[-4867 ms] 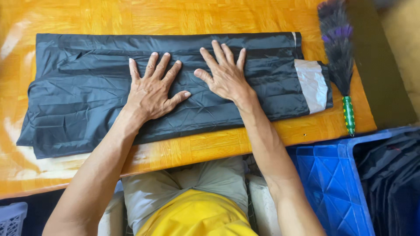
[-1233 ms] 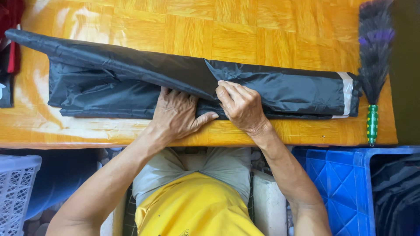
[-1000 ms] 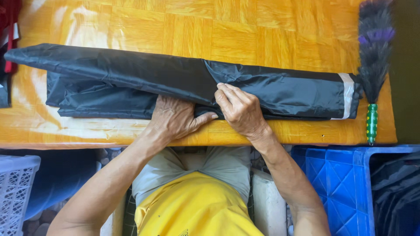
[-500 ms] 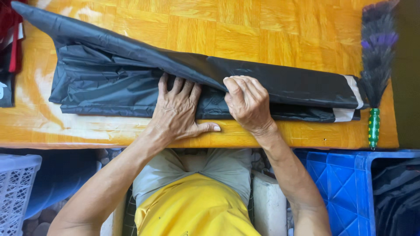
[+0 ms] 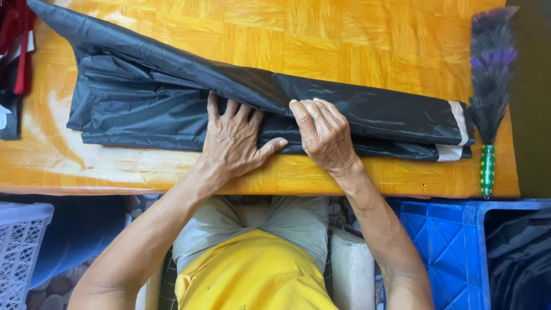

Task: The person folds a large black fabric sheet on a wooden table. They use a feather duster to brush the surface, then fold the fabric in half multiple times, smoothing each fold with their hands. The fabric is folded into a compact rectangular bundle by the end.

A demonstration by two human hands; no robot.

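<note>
the dark grey garment [image 5: 172, 109] lies lengthwise across the orange wooden bench [image 5: 356, 46], folded into a long band, with a pale trimmed end [image 5: 456, 129] at the right. the left hand [image 5: 235, 140] presses flat on the lower layers near the front edge, fingers spread, thumb out to the side — an open, flattening grip, not closed on anything. the right hand [image 5: 324, 135] is curled over the upper fold; its fingertips look hooked on the fabric's edge, though whether they actually pinch it i cannot tell from this angle.

the risks, as i judge them: the cloth looks slick and thin, so the raised upper layer at the far left could slide back or bunch while only the middle is pinned, leaving the fold crooked. the band sits near the bench's front edge — a firm tug toward the body could drag it off. the feather duster [image 5: 491, 97] lies just beside the trimmed end and could be knocked toward the blue crate [image 5: 436, 247] below. the red cloth [image 5: 17, 51] at the far left is close enough to get caught under the raised layer.
</note>
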